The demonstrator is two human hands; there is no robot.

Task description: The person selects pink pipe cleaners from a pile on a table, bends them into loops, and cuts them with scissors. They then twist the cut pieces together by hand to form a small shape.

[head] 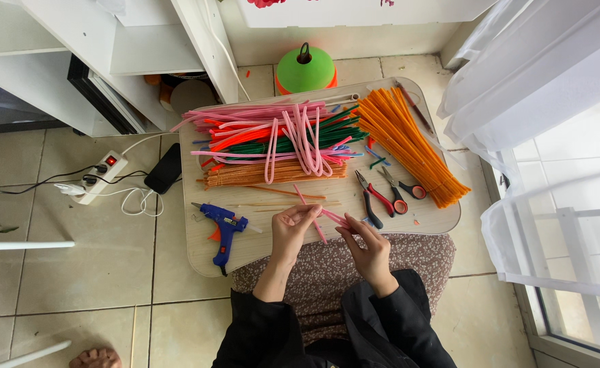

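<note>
While both hands pinch pink pipe cleaners [327, 217] | left hand [292, 228], right hand [367, 247] closed | two pliers [385, 194], one glue gun [222, 228]

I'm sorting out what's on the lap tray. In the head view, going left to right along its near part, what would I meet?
Blue glue gun → left hand → pink pipe cleaner held by both hands → right hand → red-handled pliers → scissors → orange pipe cleaners.

Home room, tiled floor [109, 272], white shelving [109, 41], sheer window curtain [538, 82]
</note>
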